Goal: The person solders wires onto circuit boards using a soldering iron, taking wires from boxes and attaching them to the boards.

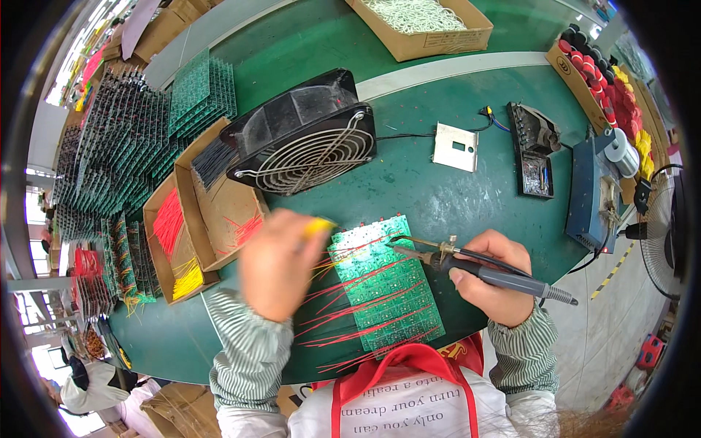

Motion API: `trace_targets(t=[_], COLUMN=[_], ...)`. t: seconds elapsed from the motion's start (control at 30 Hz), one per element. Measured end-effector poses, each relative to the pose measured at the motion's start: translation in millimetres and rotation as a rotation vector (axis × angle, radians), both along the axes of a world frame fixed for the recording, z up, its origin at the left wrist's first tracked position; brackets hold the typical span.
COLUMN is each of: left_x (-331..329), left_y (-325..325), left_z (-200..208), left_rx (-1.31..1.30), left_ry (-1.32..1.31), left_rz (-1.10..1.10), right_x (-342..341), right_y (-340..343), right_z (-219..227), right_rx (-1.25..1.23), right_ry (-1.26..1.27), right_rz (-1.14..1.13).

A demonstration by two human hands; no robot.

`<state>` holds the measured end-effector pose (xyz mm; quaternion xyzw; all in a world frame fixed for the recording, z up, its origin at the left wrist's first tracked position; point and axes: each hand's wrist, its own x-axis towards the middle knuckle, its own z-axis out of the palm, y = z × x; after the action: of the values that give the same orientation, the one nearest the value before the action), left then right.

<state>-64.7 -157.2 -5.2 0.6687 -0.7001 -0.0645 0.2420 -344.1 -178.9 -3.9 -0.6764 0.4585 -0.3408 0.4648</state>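
Note:
My right hand (496,274) grips a grey-handled soldering iron (504,277) that has a thin feed tube fixed along it. Its tip is over the upper part of a green circuit board panel (394,306). Red wires (321,341) lie across the panel in rows and stick out past its left edge, with a few yellow ones near the top. Left of the panel, my left hand (277,255) is blurred, its fingers drawn together. A bright yellow patch (318,225) shows at the fingertips; whether it is a covering or a held thing I cannot make out.
A black fan (307,139) stands behind the left hand, beside cardboard trays (226,197) of red, yellow and black wires. Stacked circuit boards (117,139) fill the far left. At right are a blue soldering station (588,193), an iron holder (537,146) and a solder spool (621,153).

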Motion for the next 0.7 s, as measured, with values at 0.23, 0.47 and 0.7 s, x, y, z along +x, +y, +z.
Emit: trace_targets(t=[0.23, 0.47, 0.7], left_x=[-31.8, -32.8, -32.3], left_y=[-7.4, -10.3, -9.0], left_z=[-20.2, -22.1, -24.0], left_rx=[0.321, 0.335, 0.324], left_ry=[0.196, 0.212, 0.229], left_rz=[-0.221, -0.218, -0.204], right_x=[-0.3, 1.6, -0.8], right_y=[-0.4, -2.6, -3.0], right_z=[-0.7, -5.2, -1.1], right_rx=[0.045, 0.084, 0.008], right_ry=[-0.021, -0.054, -0.016], right_rz=[-0.017, -0.024, -0.002])
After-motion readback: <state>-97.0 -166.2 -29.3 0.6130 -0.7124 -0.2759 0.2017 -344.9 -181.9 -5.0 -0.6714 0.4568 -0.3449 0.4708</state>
